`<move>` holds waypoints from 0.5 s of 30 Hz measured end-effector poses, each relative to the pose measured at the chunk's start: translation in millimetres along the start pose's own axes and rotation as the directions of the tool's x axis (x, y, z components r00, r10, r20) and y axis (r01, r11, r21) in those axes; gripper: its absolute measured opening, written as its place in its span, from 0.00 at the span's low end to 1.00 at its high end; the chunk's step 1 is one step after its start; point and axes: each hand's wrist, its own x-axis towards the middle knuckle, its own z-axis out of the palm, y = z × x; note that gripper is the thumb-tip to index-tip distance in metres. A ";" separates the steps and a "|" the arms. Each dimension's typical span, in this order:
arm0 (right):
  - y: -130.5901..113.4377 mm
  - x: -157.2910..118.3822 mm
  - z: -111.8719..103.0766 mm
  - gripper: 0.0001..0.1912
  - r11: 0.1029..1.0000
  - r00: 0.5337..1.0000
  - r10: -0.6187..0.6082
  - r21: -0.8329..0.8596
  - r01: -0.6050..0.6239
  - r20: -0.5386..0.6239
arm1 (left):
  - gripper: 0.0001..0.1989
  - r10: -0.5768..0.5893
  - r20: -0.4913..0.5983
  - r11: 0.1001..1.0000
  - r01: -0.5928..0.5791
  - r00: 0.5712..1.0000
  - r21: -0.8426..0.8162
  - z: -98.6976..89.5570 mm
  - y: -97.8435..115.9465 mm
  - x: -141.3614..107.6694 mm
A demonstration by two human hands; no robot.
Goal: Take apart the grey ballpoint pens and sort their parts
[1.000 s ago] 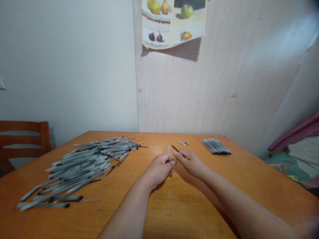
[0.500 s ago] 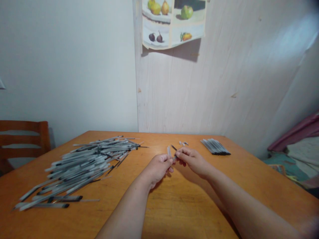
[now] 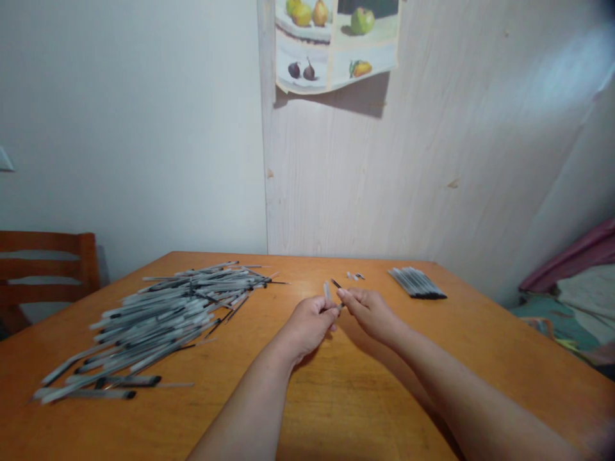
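My left hand (image 3: 310,326) is closed around a translucent whitish pen barrel (image 3: 327,291), whose end sticks up past the thumb. Close beside it, my right hand (image 3: 369,310) pinches a thin black pen refill (image 3: 335,283) between thumb and fingers. The fingertips of both hands are near each other, and the lower ends of both pieces are hidden by the fingers. To the left spreads a loose pile of pens and pen parts (image 3: 168,314). On the right lies a neat row of clear pens with black ends (image 3: 417,283).
A few small white and dark pieces (image 3: 355,276) lie beyond my hands on the wooden table (image 3: 336,410). A wooden chair (image 3: 48,266) stands at the left. Fruit pictures (image 3: 336,45) hang on the wall, and cloth (image 3: 576,294) lies at the far right.
My right fingers have shifted slightly on the black refill and now show a tighter pinch. The left hand keeps its grip; the view has moved very slightly.
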 end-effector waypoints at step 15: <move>-5.8 -3.6 -1.3 0.21 0.993 1.000 -0.029 -0.114 0.029 0.005 | 0.07 -0.004 -0.042 0.996 0.008 0.999 0.089 0.7 7.2 -4.3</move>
